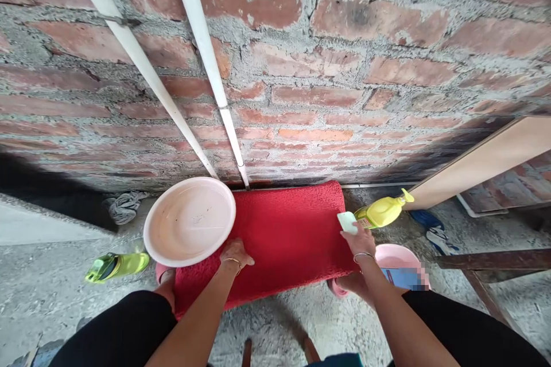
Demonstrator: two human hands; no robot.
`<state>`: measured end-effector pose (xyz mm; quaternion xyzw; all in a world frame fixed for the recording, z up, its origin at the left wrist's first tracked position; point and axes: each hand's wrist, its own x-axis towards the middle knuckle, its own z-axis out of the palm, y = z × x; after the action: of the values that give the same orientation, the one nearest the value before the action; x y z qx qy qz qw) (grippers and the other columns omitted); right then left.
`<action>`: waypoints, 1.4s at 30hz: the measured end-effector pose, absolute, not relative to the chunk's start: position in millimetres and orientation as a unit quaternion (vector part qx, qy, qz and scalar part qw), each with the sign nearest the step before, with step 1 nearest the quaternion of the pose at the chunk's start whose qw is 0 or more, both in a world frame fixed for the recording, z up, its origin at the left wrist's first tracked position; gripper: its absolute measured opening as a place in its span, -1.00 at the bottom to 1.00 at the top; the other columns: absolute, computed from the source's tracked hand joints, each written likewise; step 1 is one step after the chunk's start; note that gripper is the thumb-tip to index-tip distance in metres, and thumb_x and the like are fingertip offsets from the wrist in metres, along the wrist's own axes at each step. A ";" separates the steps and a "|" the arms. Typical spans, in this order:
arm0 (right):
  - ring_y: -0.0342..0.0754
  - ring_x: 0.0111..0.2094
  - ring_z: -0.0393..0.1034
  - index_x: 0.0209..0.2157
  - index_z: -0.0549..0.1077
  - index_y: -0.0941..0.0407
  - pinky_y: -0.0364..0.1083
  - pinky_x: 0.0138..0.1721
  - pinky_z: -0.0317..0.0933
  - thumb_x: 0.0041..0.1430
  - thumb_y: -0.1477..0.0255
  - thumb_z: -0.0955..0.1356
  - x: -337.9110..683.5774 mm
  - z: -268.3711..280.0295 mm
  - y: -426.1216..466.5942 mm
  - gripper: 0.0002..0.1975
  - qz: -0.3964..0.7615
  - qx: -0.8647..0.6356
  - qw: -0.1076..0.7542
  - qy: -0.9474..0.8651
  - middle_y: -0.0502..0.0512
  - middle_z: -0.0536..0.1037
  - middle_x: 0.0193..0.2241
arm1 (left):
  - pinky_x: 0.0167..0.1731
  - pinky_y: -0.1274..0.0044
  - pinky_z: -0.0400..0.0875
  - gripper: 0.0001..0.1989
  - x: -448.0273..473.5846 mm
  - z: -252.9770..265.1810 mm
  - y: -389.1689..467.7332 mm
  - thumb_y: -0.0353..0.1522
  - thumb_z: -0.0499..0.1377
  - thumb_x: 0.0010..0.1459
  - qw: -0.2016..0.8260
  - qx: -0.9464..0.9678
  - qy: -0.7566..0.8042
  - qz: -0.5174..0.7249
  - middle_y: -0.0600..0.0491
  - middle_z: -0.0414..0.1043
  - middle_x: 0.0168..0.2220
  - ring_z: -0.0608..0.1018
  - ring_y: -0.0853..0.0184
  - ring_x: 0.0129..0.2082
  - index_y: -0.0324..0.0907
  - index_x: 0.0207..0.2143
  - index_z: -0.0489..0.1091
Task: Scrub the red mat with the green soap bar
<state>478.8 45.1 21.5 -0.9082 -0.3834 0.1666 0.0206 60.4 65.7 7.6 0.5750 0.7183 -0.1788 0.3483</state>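
Observation:
A bright red, fluffy mat (284, 235) covers a long low surface in front of me. My left hand (236, 253) rests on the mat, right against the lower right rim of a pale pink basin (189, 223). Its thumb stretches out to the right, while the other fingers are partly hidden; I see nothing held in it. At the mat's right end, my right hand (359, 238) is closed on a pale green bar of soap (346, 222). Just beyond that hand, a yellow pump bottle (383, 212) leans over to the right.
On the left floor lie a green bottle (118, 265) and a grey cloth (124, 206). A pink tub (398, 255) with something blue inside stands at the right. Two white pipes (206, 51) run down the brick wall (318, 69). A board (482, 160) leans there.

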 end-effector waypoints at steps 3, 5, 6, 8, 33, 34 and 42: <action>0.13 -0.03 0.31 0.12 0.33 0.09 0.02 0.00 0.16 0.03 0.05 0.35 488.5 23.8 34.9 -0.34 0.144 -0.934 0.053 -0.323 0.24 0.38 -0.06 | -0.16 0.45 0.41 -0.35 59.8 7.2 66.2 -0.25 0.41 -0.31 0.354 0.572 0.719 -0.176 -0.23 0.46 0.01 0.52 0.06 0.01 -0.26 -0.10 0.39; 0.10 -0.05 0.31 0.07 0.36 0.10 0.01 0.00 0.16 -0.01 0.09 0.38 469.8 21.8 39.4 -0.37 0.142 -0.917 0.085 -0.363 0.22 0.39 -0.08 | -0.17 0.45 0.41 -0.35 60.2 7.1 66.7 -0.26 0.41 -0.33 0.356 0.562 0.726 -0.175 -0.22 0.45 0.03 0.51 0.06 0.02 -0.24 -0.10 0.39; 0.08 -0.06 0.31 0.05 0.38 0.10 0.00 0.01 0.16 -0.02 0.13 0.40 454.3 20.3 44.9 -0.39 0.145 -0.901 0.099 -0.396 0.21 0.40 -0.09 | -0.17 0.45 0.41 -0.34 60.4 7.0 66.8 -0.26 0.42 -0.34 0.355 0.557 0.730 -0.173 -0.21 0.44 0.04 0.51 0.06 0.03 -0.23 -0.11 0.39; 0.03 -0.08 0.31 0.02 0.40 0.10 -0.04 0.02 0.17 -0.04 0.19 0.42 414.7 17.7 60.0 -0.44 0.160 -0.856 0.123 -0.477 0.18 0.40 -0.09 | -0.17 0.45 0.41 -0.34 60.5 6.6 66.6 -0.27 0.42 -0.35 0.355 0.552 0.736 -0.169 -0.19 0.43 0.06 0.50 0.05 0.03 -0.21 -0.11 0.39; 0.04 -0.08 0.34 0.00 0.40 0.05 -0.01 0.02 0.19 -0.07 0.19 0.44 416.3 19.4 126.7 -0.44 0.198 -0.849 0.117 -0.475 0.17 0.39 -0.06 | -0.18 0.49 0.40 -0.38 59.0 -0.9 64.3 -0.30 0.39 -0.35 0.355 0.555 0.731 -0.177 -0.17 0.46 0.01 0.52 0.11 -0.01 -0.21 -0.13 0.40; 0.02 -0.08 0.33 0.00 0.40 0.04 -0.03 0.01 0.19 -0.07 0.21 0.45 391.3 17.9 131.0 -0.45 0.216 -0.817 0.130 -0.519 0.14 0.39 -0.06 | -0.19 0.49 0.40 -0.37 58.8 -1.5 64.4 -0.30 0.39 -0.36 0.357 0.553 0.732 -0.175 -0.18 0.45 0.01 0.52 0.11 -0.02 -0.22 -0.12 0.39; 0.02 -0.01 0.24 0.04 0.40 -0.06 -0.03 0.04 0.12 -0.01 0.19 0.43 255.0 32.3 172.1 -0.47 0.239 -0.632 0.032 -0.736 0.11 0.35 -0.01 | -0.16 0.48 0.38 -0.43 59.8 3.2 67.1 -0.28 0.39 -0.34 0.357 0.551 0.730 -0.193 -0.15 0.47 -0.01 0.51 0.11 -0.01 -0.19 -0.18 0.40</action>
<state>255.0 172.1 32.3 -0.6321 -0.7365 0.2387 0.0316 59.8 67.1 3.2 0.5506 0.7297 -0.1926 0.3568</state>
